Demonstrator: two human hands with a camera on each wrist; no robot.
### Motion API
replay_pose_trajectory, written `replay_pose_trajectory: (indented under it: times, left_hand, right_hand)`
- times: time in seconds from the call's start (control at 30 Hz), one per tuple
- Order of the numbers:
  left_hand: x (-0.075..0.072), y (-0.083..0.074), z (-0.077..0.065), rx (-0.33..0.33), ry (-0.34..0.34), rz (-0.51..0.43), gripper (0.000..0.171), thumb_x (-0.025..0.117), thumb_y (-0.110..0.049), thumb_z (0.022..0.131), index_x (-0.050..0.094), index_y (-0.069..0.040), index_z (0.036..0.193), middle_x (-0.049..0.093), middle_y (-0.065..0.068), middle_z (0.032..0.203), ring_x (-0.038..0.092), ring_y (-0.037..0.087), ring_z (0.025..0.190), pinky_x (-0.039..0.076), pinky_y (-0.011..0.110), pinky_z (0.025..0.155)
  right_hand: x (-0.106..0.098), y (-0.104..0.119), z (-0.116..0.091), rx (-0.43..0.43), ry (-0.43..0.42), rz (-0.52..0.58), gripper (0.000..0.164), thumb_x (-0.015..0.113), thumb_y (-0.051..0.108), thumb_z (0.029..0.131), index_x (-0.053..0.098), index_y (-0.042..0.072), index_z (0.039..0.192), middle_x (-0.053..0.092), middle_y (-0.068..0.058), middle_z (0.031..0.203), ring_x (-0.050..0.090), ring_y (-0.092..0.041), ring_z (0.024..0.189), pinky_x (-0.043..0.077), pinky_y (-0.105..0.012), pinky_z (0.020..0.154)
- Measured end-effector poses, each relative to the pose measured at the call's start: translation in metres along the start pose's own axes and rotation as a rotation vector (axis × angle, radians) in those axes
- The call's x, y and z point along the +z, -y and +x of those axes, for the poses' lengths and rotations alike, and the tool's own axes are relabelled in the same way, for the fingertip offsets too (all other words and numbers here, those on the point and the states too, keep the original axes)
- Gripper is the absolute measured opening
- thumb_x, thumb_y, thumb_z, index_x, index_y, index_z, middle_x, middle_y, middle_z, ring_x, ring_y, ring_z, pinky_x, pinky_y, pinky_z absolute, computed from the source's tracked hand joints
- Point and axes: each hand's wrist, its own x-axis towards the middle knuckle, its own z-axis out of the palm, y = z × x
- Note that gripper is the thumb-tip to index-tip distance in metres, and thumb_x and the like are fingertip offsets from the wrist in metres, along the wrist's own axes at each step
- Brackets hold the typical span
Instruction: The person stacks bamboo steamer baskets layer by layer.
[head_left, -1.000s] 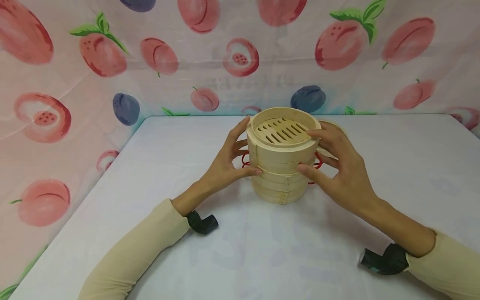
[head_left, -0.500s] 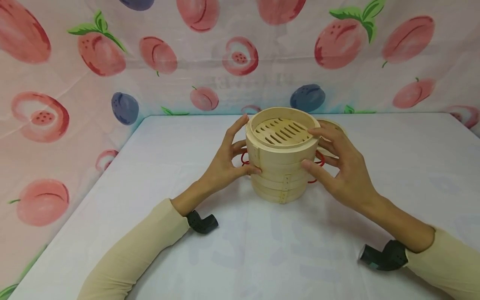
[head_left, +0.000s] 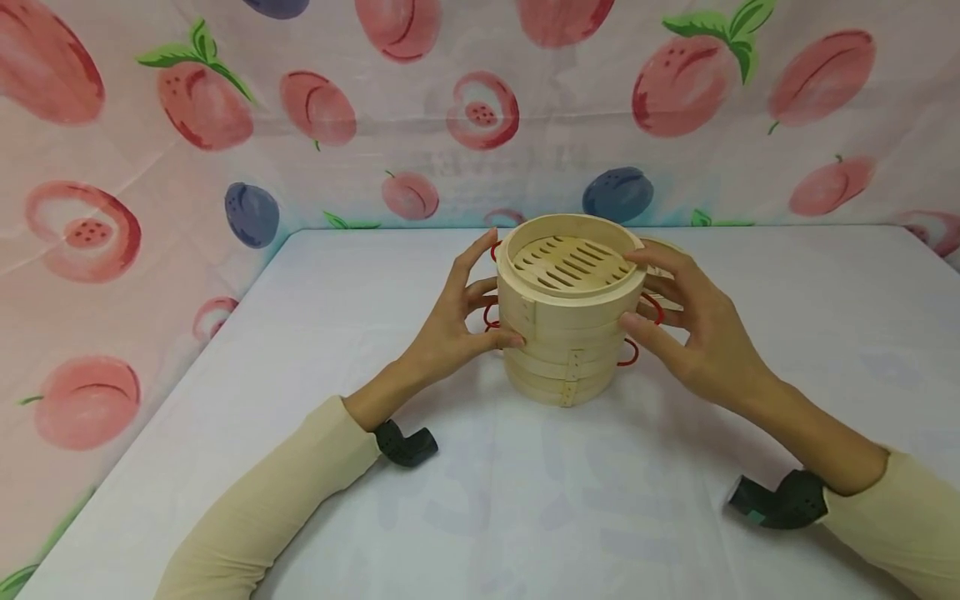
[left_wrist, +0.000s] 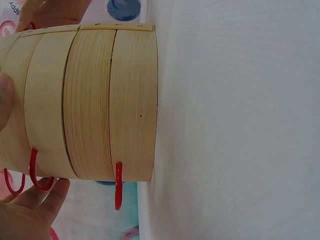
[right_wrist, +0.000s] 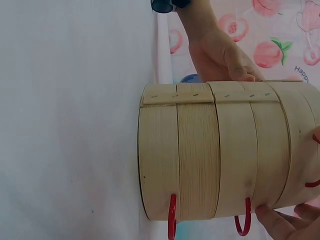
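Note:
A stack of bamboo steamer baskets (head_left: 570, 325) stands upright on the white table, with a slotted bottom (head_left: 566, 262) visible inside the open top tier. Red loop handles (head_left: 630, 352) stick out at its sides. My left hand (head_left: 446, 325) holds the stack's left side, thumb in front and fingers spread along the side and up to the rim. On the opposite side my right hand (head_left: 708, 333) grips the top tier, index finger at the rim and thumb low on the front. In the right wrist view, fingers (right_wrist: 277, 222) of my right hand touch the steamer near a red handle.
Behind the stack, partly hidden by my right hand, is another round bamboo piece (head_left: 663, 246). White cloth covers the table (head_left: 487, 500). A peach-printed cloth (head_left: 540, 100) hangs at the back and left. Each wrist carries a black camera (head_left: 405, 446).
My right hand has shifted slightly right, and the top tier has turned, its front seam moving right. A red handle now shows at the upper left. My left hand stays almost still.

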Motion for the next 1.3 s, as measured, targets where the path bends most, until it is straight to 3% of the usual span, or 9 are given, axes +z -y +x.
replay_pose_trajectory:
  times: [0.33,0.6,0.9,1.3]
  left_hand:
    - [0.000,-0.002,0.002,0.021,-0.003,0.019,0.099,0.072,0.010,0.066,0.008,-0.001,0.140,0.014,0.002,0.143,0.043,0.026,0.116,0.041,0.041,0.089]
    - [0.000,-0.001,0.001,-0.003,-0.005,-0.012,0.097,0.072,0.009,0.067,0.009,-0.005,0.140,0.015,-0.001,0.143,0.044,0.025,0.115,0.041,0.042,0.088]
    - [0.001,0.002,0.001,0.019,-0.048,-0.006,0.100,0.073,0.011,0.064,0.007,-0.003,0.138,0.018,0.003,0.137,0.048,0.027,0.107,0.041,0.043,0.088]
    - [0.002,0.003,0.000,0.024,-0.066,0.000,0.097,0.074,0.011,0.062,0.010,-0.001,0.134,0.018,0.000,0.135,0.048,0.032,0.102,0.041,0.044,0.088]
  right_hand:
    - [-0.002,-0.003,0.000,0.007,0.032,0.001,0.059,0.059,-0.006,0.080,0.033,0.004,0.133,0.031,-0.008,0.139,0.047,-0.033,0.112,0.044,-0.017,0.081]
    - [-0.001,-0.026,-0.003,-0.001,0.026,0.024,0.065,0.057,-0.005,0.082,0.027,0.010,0.137,0.030,-0.004,0.139,0.047,-0.023,0.113,0.044,-0.016,0.081]
    - [-0.001,-0.005,0.000,0.033,0.025,0.082,0.063,0.053,-0.009,0.082,0.025,0.004,0.137,0.030,-0.010,0.138,0.045,-0.030,0.114,0.043,-0.018,0.082]
    - [0.003,-0.011,-0.001,0.015,-0.039,0.209,0.055,0.049,-0.013,0.084,0.030,-0.001,0.134,0.034,-0.018,0.132,0.041,-0.034,0.115,0.045,-0.019,0.082]
